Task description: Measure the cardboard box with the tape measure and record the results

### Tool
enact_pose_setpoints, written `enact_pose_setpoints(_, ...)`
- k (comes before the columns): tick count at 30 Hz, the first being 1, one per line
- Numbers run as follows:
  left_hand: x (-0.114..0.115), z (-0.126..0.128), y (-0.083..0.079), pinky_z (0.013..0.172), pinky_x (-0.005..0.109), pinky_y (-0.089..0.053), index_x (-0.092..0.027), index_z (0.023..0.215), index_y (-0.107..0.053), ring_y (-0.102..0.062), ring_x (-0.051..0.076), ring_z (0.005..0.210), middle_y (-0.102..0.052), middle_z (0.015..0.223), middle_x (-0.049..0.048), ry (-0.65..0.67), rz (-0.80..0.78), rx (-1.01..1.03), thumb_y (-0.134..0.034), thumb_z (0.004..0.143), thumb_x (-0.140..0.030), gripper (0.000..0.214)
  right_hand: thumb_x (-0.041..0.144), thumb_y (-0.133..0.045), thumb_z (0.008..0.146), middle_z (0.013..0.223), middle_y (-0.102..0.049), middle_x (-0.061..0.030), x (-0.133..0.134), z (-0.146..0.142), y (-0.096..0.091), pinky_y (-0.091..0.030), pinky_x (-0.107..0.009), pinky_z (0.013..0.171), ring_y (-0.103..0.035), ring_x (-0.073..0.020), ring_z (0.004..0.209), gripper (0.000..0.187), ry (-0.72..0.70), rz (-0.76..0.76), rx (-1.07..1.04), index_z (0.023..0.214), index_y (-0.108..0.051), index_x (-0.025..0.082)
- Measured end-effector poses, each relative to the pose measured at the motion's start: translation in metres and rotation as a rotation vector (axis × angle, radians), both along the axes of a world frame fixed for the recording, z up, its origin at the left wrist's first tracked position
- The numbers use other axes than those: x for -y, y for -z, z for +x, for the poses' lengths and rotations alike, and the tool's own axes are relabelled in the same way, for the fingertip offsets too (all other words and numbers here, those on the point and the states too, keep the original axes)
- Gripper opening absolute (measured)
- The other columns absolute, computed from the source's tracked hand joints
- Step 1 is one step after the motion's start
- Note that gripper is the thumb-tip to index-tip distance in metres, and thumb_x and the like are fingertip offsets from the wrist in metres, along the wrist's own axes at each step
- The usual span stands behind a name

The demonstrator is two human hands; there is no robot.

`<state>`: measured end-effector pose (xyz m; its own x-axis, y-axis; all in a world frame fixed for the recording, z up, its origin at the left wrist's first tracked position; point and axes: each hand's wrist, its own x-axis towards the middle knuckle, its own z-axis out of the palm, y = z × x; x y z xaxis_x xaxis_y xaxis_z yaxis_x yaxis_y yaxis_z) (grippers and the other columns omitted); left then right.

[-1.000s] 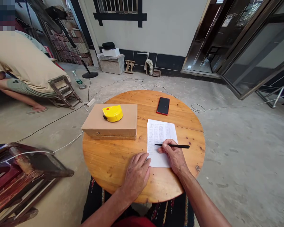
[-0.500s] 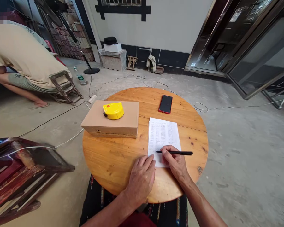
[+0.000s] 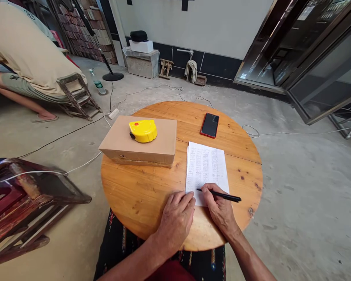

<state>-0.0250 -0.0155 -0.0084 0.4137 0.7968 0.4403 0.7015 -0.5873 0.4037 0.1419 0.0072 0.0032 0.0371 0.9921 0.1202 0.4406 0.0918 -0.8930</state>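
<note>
My right hand (image 3: 220, 205) is closed round a black pen (image 3: 226, 195), its tip at the lower left part of a sheet of white paper (image 3: 206, 160). Rows of small handwriting in columns cover much of the sheet. Flat on the table lies my left hand (image 3: 178, 216), with its fingertips at the paper's lower left edge. Up and to the left, a yellow tape measure (image 3: 143, 130) rests on top of a closed brown cardboard box (image 3: 163, 136). A dark phone with a red rim (image 3: 210, 125) lies beyond the paper.
Everything stands on a round wooden table (image 3: 128, 187). A worn wooden chair (image 3: 32, 203) is at the left on the floor. Farther left, a person (image 3: 32, 58) sits on a low stool (image 3: 78, 95) beside a water bottle (image 3: 98, 82). Cables (image 3: 76, 127) cross the floor.
The pen's rear end has swung down toward me, while its tip stays near the same part of the paper. My left hand keeps its place. The camera view has shifted slightly.
</note>
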Motion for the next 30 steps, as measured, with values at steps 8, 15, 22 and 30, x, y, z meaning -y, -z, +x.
enact_pose_setpoints(8, -0.0001, -0.0007, -0.0005, 0.088, 0.042, -0.05, -0.012, 0.111, -0.063, -0.055, 0.025, 0.102, -0.066, 0.118, 0.0083, 0.009, -0.009, 0.013, -0.051, 0.088, -0.008, 0.027, 0.032, -0.05, 0.094, 0.067, -0.057, 0.0014, -0.0003, -0.0018, 0.0004, -0.037, -0.023, 0.054, -0.049, -0.0125, 0.06, 0.022, -0.007, 0.025, 0.043, 0.082, -0.062, 0.019)
enact_pose_setpoints(15, -0.0017, -0.0009, -0.0015, 0.086, 0.042, -0.05, -0.013, 0.11, -0.064, -0.055, 0.025, 0.1, -0.067, 0.117, 0.0089, 0.004, 0.024, 0.027, -0.051, 0.088, -0.009, 0.026, 0.031, -0.05, 0.094, 0.068, -0.06, 0.0007, -0.0013, -0.0032, -0.0027, -0.039, -0.023, 0.054, -0.051, -0.0128, 0.06, 0.022, -0.009, 0.045, 0.068, 0.081, -0.063, 0.018)
enact_pose_setpoints(22, -0.0019, -0.0009, -0.0021, 0.087, 0.042, -0.049, -0.012, 0.109, -0.064, -0.054, 0.025, 0.1, -0.067, 0.117, 0.0079, 0.007, -0.006, 0.044, -0.053, 0.088, -0.008, 0.024, 0.029, -0.05, 0.094, 0.071, -0.061, 0.0003, -0.0009, -0.0018, 0.0002, -0.042, -0.023, 0.06, -0.054, -0.0132, 0.063, 0.02, -0.029, 0.071, 0.13, 0.082, -0.063, 0.019)
enact_pose_setpoints(30, -0.001, -0.0011, -0.0027, 0.089, 0.041, -0.048, -0.013, 0.109, -0.064, -0.054, 0.024, 0.103, -0.067, 0.118, 0.0071, 0.0, -0.027, 0.041, -0.051, 0.09, -0.009, 0.024, 0.029, -0.05, 0.093, 0.069, -0.06, 0.0006, -0.001, -0.0021, -0.0007, -0.042, -0.024, 0.059, -0.053, -0.0137, 0.062, 0.02, -0.041, 0.061, 0.132, 0.08, -0.061, 0.019)
